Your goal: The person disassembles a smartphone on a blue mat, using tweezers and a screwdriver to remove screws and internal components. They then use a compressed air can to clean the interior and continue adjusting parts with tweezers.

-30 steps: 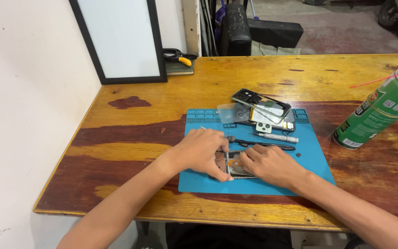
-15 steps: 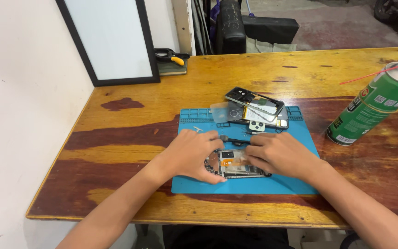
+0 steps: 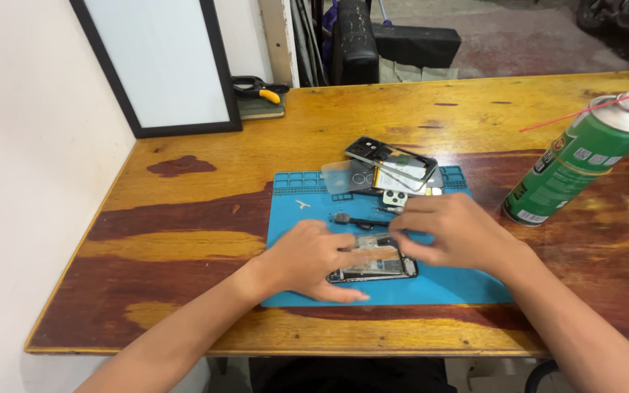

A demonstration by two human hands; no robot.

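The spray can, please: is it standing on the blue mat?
No, the spray can stands on the bare wooden table, to the right of the blue mat.

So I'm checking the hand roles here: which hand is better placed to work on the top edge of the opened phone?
Right hand, probably: its fingertips sit at the phone's top edge, while the left hand lies flat on it, pinning it to the blue mat.

wooden table (image 3: pixel 183 218) | white wall (image 3: pixel 23 145) left | black-framed panel (image 3: pixel 158 65) leaning | concrete floor (image 3: pixel 518 36) beyond
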